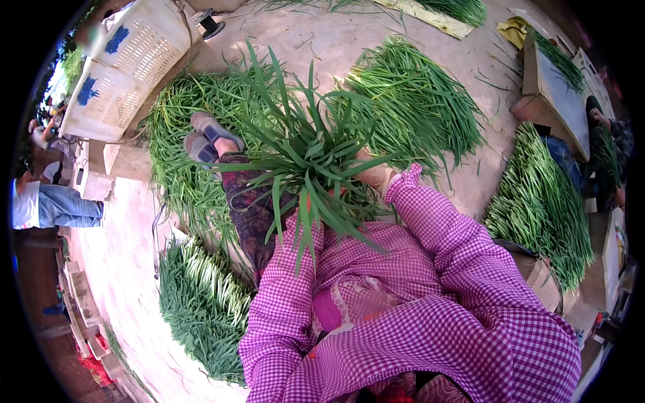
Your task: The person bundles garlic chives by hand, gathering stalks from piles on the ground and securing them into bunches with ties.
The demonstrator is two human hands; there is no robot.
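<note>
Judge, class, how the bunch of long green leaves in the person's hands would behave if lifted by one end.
The bunch would probably flop: its thin blades already splay and droop. It looks light for its bulk. Loose blades might slide out, since only the right hand visibly grips it.

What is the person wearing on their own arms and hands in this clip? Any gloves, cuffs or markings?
Both arms are covered by long, loose sleeves in a pink-and-white gingham check: the left sleeve and the right sleeve. The right sleeve ends in a gathered, frilled cuff at the wrist. The right hand looks bare, with no glove visible. The left hand is hidden behind green leaves, so its covering cannot be told.
</note>
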